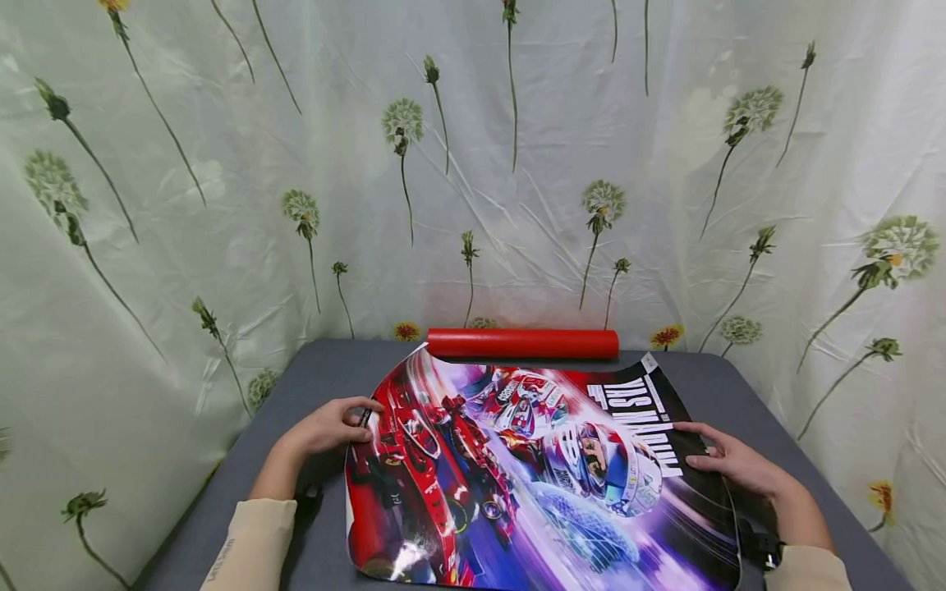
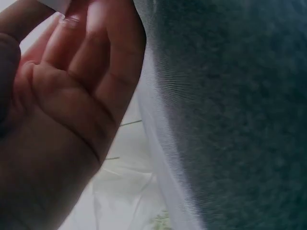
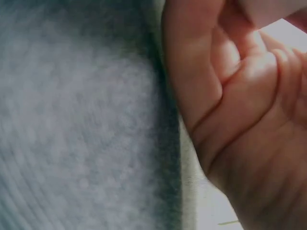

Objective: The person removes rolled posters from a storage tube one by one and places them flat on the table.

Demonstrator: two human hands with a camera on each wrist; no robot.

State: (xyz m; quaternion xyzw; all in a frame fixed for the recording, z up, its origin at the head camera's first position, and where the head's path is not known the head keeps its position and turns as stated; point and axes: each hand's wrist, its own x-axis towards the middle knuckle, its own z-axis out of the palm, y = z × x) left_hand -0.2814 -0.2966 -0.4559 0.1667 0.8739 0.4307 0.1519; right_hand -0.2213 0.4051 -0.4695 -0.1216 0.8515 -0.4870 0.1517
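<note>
A glossy poster [image 1: 510, 484] with red racing cars and helmeted drivers spreads out in the head view, its edges curling up. At its left edge my left hand [image 1: 328, 425] pinches the sheet between thumb and fingers. My right hand [image 1: 746, 464] grips the opposite edge, near the white lettering on black. In the left wrist view, the fingers of the left hand [image 2: 72, 81] curl near a white bit of the sheet [image 2: 56, 5]. The right wrist view shows the right hand [image 3: 240, 105] curled the same way, with a pale piece of the sheet [image 3: 273, 9] at the top.
Behind the poster a red tube [image 1: 523, 343] lies along the back of the grey table [image 1: 336, 365]. A pale curtain [image 1: 517, 205] printed with dandelions hangs behind and around the table.
</note>
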